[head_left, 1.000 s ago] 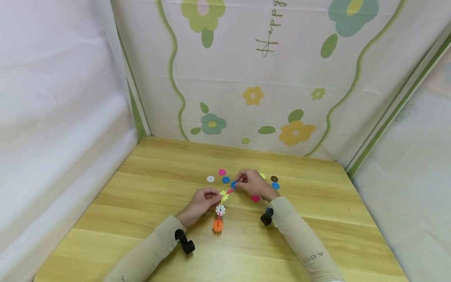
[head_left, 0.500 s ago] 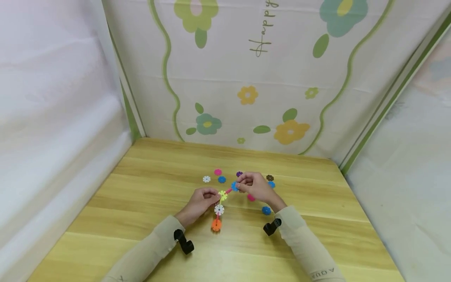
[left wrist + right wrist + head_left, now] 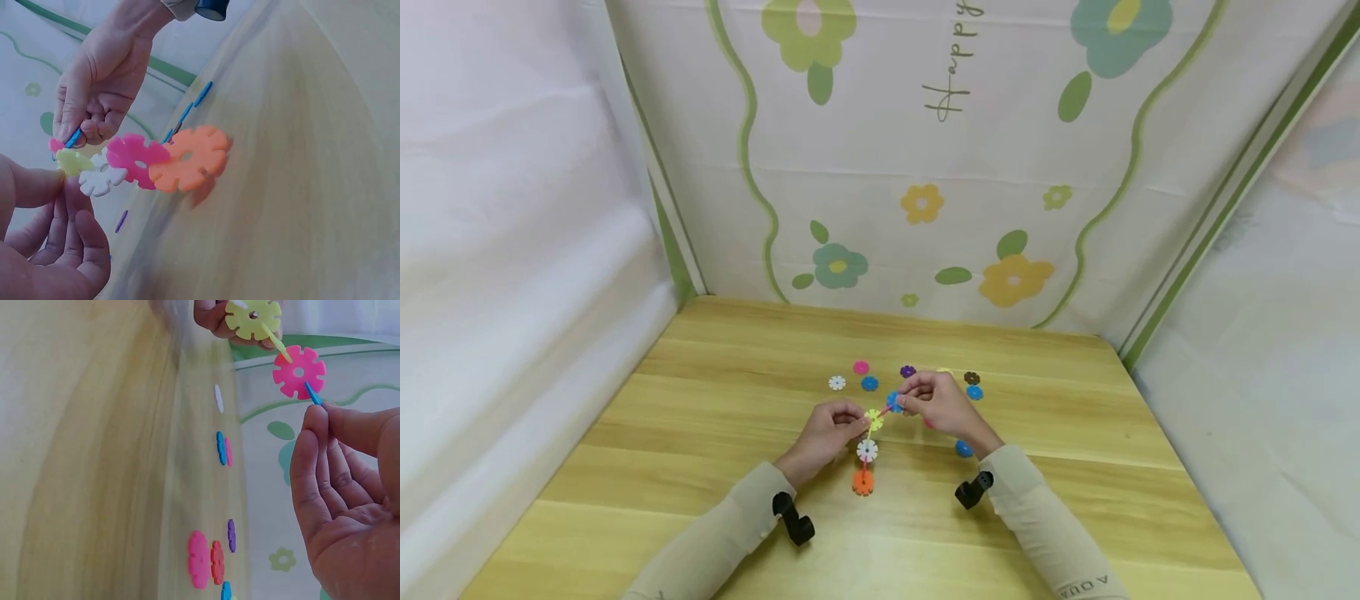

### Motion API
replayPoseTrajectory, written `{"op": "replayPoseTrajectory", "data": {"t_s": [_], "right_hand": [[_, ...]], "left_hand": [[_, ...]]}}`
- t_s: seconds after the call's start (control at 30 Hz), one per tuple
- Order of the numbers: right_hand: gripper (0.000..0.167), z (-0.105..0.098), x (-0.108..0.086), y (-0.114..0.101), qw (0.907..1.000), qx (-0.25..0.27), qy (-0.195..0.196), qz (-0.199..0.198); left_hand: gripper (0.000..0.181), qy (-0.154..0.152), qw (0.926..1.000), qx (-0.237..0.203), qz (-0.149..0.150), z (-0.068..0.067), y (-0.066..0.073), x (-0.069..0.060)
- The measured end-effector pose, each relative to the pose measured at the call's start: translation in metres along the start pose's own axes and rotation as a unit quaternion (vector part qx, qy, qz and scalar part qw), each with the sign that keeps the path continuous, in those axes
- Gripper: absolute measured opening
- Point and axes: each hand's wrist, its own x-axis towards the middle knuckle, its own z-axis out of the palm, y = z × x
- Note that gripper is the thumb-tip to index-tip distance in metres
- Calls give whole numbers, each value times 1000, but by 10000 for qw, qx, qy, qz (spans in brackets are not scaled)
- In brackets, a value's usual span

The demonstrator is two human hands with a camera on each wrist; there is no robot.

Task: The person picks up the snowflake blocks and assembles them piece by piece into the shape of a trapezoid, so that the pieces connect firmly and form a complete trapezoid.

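Backdrop (image 3: 865,150): pale cloth, printed flowers and the word "Happy"
Table (image 3: 760,350): wood-grain top, in front of the backdrop
Left hand (image 3: 827,437): thumb and fingers pinching the yellow disc (image 3: 873,419)
Right hand (image 3: 942,404): thumb and fingers pinching the blue disc (image 3: 894,402), set against the rim of the far pink disc (image 3: 286,375); depth of fit cannot be told
Disc chain (image 3: 867,451): between the hands and toward the person; in order, orange disc (image 3: 862,482), near pink disc (image 3: 128,150), white disc (image 3: 100,181), yellow disc, far pink disc
Loose pieces (image 3: 869,383): on the table, mostly beyond the hands; white, pink, blue, purple, brown among them
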Motion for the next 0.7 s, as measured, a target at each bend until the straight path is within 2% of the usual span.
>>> {"op": "replayPoseTrajectory", "data": {"t_s": [0.17,0.3,0.5,0.7], "right_hand": [[14,-4,4,-1,9993,-124,-301,-184],[14,-8,10,-7,9972,-203,-635,-336],[13,-5,19,-11,9938,-94,-1059,-331],[12,5,24,-14,9911,-202,-1263,-367]], "left_hand": [[21,-201,9993,297,-70,-1,3,0],[31,-103,9985,529,-54,0,9,5],[28,116,9988,478,-22,3,14,14],[23,-23,9993,333,178,4,8,19]]}}
